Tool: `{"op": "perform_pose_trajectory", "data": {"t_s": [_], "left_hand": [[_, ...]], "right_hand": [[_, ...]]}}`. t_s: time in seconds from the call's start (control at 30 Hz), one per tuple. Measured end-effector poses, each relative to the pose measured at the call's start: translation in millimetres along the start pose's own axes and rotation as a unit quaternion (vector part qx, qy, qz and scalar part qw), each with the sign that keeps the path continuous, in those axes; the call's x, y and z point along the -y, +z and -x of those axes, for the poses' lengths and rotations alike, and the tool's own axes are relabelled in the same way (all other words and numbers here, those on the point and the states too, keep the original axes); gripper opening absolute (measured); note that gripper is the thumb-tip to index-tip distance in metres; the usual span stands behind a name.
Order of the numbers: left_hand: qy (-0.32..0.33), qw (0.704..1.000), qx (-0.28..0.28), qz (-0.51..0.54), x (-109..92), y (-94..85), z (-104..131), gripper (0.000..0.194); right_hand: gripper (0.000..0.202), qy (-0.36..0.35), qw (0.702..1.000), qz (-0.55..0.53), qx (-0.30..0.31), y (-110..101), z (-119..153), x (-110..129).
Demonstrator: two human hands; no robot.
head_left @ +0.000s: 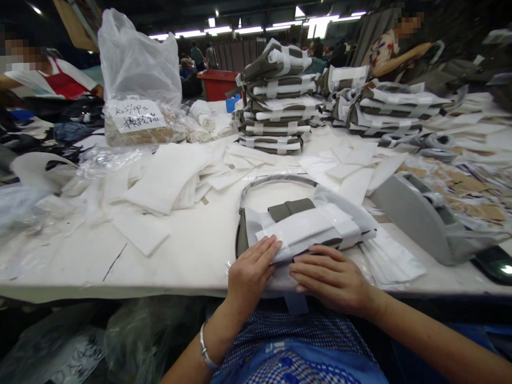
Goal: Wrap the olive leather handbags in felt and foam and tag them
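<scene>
A grey-olive handbag lies at the table's front edge before me, with white padding sheet over its front and its looped handle wrapped in grey film. My left hand rests its straight fingers on the left end of the padding. Along the bag's near edge, my right hand has its fingers stretched out, touching the padding's lower side. Neither hand is wrapped round anything. A grey tape dispenser stands right of the bag. Thin white sheets lie partly under the bag's right end.
Stacked wrapped bags rise at the back centre, with more wrapped bags to their right. Loose white foam sheets spread left of centre. Behind them stands a labelled plastic sack. A dark phone lies far right. Two people work nearby.
</scene>
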State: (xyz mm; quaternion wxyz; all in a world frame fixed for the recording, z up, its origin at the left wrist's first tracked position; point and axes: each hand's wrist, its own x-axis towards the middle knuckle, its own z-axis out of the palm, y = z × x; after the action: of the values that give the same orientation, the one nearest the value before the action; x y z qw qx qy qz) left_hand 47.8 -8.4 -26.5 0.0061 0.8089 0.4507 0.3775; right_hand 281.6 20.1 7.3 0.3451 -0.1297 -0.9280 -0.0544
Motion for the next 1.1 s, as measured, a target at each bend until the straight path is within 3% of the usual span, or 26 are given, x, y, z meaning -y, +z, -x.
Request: {"op": "perform_pose_trajectory", "data": {"t_s": [0.13,0.37,0.47,0.57,0.63,0.73,0.8,0.9,1.0,1.1], "left_hand": [[0.011,1.000,-0.017,-0.013,0,1.2,0,0.042],[0.011,0.999,-0.015,-0.038,-3,3.3,0,0.042],[0.012,0.999,-0.014,-0.041,-4,3.6,-1,0.042],[0.013,0.999,-0.015,-0.040,-4,3.8,-1,0.043],[0.011,0.999,-0.011,-0.038,-4,3.7,0,0.044],[0.009,0.999,-0.011,-0.036,-5,3.6,0,0.045],[0.009,0.999,-0.016,-0.037,-5,3.6,1,0.045],[0.009,0.999,-0.020,-0.039,-6,3.8,1,0.045],[0.015,0.999,-0.026,-0.043,-5,4.6,2,0.046],[0.023,0.998,-0.038,-0.047,-4,6.3,3,0.047]], "right_hand": [[0.042,0.084,0.993,0.069,0.036,7,-9,-9],[0.048,0.105,0.984,0.101,0.106,24,-6,-20],[0.049,0.087,0.987,0.086,0.105,14,1,-16],[0.049,0.025,0.993,0.050,0.102,0,16,-6],[0.051,-0.007,0.990,0.025,0.139,-5,28,4],[0.060,0.004,0.978,0.019,0.205,0,44,18],[0.059,0.017,0.980,0.030,0.194,9,48,23],[0.042,-0.020,0.993,0.024,0.110,19,43,26],[0.027,-0.045,0.997,-0.025,0.050,21,32,28],[0.023,-0.020,0.998,-0.055,0.028,19,25,34]]}}
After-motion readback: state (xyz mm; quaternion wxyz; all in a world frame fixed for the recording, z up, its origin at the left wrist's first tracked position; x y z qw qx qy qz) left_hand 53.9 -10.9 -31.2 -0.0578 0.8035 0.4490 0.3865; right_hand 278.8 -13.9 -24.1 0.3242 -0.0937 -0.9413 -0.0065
